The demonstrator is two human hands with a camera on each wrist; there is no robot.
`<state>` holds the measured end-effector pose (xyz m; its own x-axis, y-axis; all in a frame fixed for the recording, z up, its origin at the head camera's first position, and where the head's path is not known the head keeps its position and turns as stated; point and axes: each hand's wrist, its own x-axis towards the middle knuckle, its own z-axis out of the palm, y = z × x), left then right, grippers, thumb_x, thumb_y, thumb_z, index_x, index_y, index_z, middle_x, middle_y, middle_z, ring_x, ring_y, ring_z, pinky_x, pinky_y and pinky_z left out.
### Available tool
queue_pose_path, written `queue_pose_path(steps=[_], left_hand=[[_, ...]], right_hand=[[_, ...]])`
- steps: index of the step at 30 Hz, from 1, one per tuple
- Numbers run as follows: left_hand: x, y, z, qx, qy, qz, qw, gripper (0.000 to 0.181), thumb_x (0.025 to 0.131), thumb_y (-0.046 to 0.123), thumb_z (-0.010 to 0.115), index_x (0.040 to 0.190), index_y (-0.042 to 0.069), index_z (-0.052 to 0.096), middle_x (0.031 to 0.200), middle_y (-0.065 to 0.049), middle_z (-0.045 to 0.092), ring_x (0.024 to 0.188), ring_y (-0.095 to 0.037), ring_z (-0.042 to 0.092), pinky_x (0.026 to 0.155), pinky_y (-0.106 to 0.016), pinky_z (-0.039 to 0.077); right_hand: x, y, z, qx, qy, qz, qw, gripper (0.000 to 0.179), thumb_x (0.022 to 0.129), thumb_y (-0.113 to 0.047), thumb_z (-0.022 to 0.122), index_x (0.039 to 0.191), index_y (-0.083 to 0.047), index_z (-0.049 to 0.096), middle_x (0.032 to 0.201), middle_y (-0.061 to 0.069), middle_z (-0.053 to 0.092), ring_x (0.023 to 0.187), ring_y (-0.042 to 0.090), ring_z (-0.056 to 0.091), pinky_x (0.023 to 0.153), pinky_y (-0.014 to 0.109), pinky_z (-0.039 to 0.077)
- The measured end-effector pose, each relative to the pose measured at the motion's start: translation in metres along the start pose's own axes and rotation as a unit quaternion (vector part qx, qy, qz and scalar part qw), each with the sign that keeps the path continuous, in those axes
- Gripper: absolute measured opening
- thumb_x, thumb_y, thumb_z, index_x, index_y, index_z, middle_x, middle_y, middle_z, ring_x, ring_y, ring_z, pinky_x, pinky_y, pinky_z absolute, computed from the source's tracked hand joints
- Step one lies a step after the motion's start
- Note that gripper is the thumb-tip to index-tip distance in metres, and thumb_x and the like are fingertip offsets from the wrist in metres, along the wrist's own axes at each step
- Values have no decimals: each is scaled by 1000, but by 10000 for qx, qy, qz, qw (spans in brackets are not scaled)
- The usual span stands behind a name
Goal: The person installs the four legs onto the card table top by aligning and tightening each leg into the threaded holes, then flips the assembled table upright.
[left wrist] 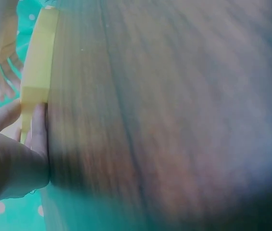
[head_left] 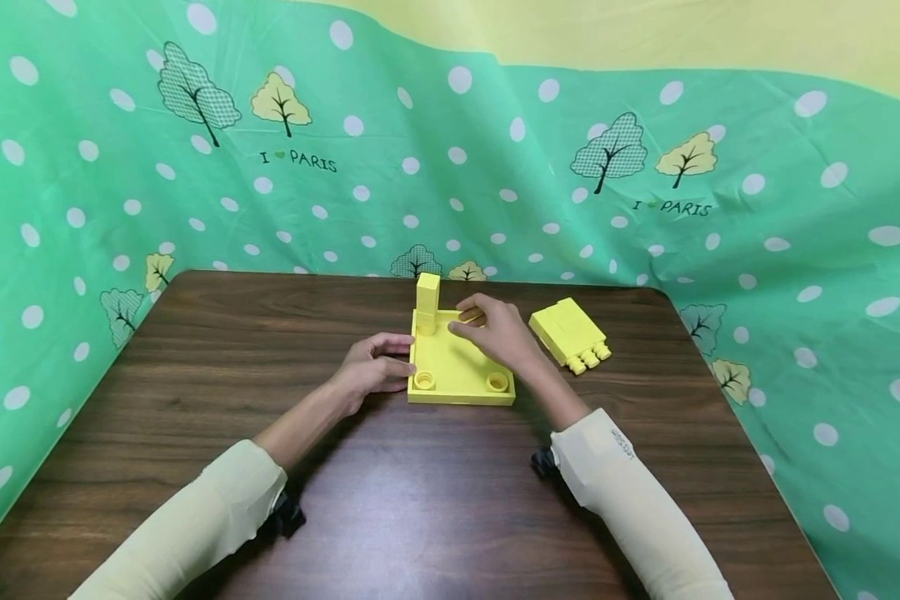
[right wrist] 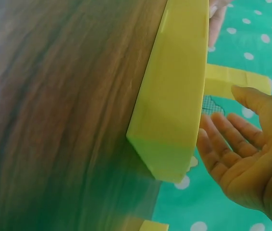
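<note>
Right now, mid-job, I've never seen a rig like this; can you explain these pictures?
There is no machine: these are a person's two bare hands. The wide picture comes from a camera worn on the head, looking forward and down; the other two come from cameras on each wrist.

On the wooden table sits a shallow yellow tray with round sockets at its near corners and an upright post at its far left corner. To its right lies a yellow bundle with knobby ends.

The left hand touches the tray's left side; a firm grip is hard to confirm. The right hand hovers over the tray, holding nothing visible.
</note>
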<state>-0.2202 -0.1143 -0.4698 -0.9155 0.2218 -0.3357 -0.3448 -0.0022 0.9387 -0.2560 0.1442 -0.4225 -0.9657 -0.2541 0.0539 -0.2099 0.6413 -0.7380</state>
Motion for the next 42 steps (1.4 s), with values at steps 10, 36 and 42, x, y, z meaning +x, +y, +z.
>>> queue_pose_path(steps=[10,36,42], left_hand=[[0,5,-2,-26,-56,-76,10000,63,94,-8,81,154,5,65,156,-21,61,105,-20,76,99,-43,73],[2,4,-4,-145,-180,-103,9997,65,94,-8,82,155,6,66,147,-16,63,101,-18,77,91,-37,74],[3,4,-4,-109,-194,-120,9997,64,94,-8,82,155,6,66,149,-17,62,101,-18,76,90,-36,74]], right_hand=[[-13,18,-18,21,78,90,9999,45,107,-33,81,139,-3,73,127,13,82,117,34,79,100,52,69],[-36,59,-77,-408,684,454,9958,41,105,-29,83,136,-2,75,130,20,81,119,40,78,105,58,66],[-41,70,-91,-598,780,531,9937,42,106,-30,82,136,-3,75,133,20,80,123,40,77,101,58,67]])
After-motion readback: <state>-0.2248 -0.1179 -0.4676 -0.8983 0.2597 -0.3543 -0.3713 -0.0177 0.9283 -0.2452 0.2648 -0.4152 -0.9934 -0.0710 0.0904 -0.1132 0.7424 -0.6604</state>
